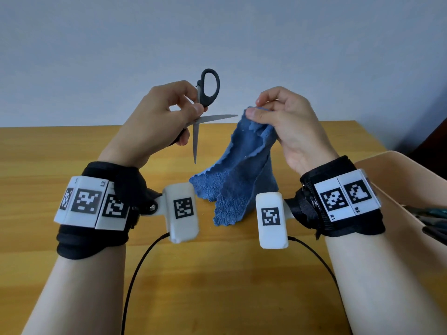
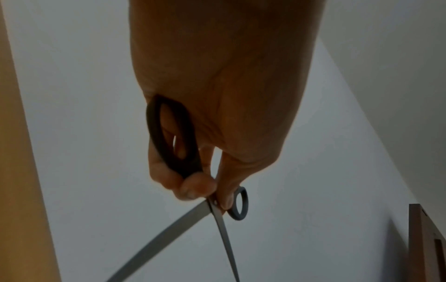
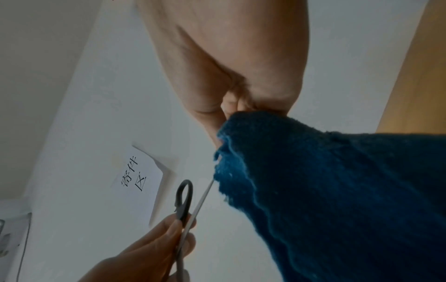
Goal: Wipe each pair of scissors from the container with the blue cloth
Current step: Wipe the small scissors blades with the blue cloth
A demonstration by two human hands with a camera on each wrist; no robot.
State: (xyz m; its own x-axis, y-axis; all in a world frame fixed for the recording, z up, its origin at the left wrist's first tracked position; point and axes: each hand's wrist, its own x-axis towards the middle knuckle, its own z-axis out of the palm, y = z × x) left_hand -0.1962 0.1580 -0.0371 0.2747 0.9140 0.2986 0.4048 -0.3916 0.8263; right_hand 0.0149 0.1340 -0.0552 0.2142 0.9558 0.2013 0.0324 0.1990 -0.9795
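Note:
My left hand (image 1: 167,112) grips a pair of black-handled scissors (image 1: 205,110) near the pivot, held above the table. The blades are spread wide: one points right toward the cloth, the other points down. In the left wrist view the scissors (image 2: 214,211) show both blades fanning out below my fingers (image 2: 193,187). My right hand (image 1: 285,117) pinches the top of the blue cloth (image 1: 242,170), which hangs down with its lower edge on the table. The horizontal blade tip sits just left of the pinched cloth (image 3: 313,190); the right wrist view shows the scissors (image 3: 188,206) beside it.
A light container (image 1: 396,180) stands at the right edge of the wooden table (image 1: 48,153), with more scissors (image 1: 433,213) partly visible inside it. Black cables (image 1: 135,274) run from the wrist cameras across the near table. A paper sign (image 3: 137,175) hangs on the wall.

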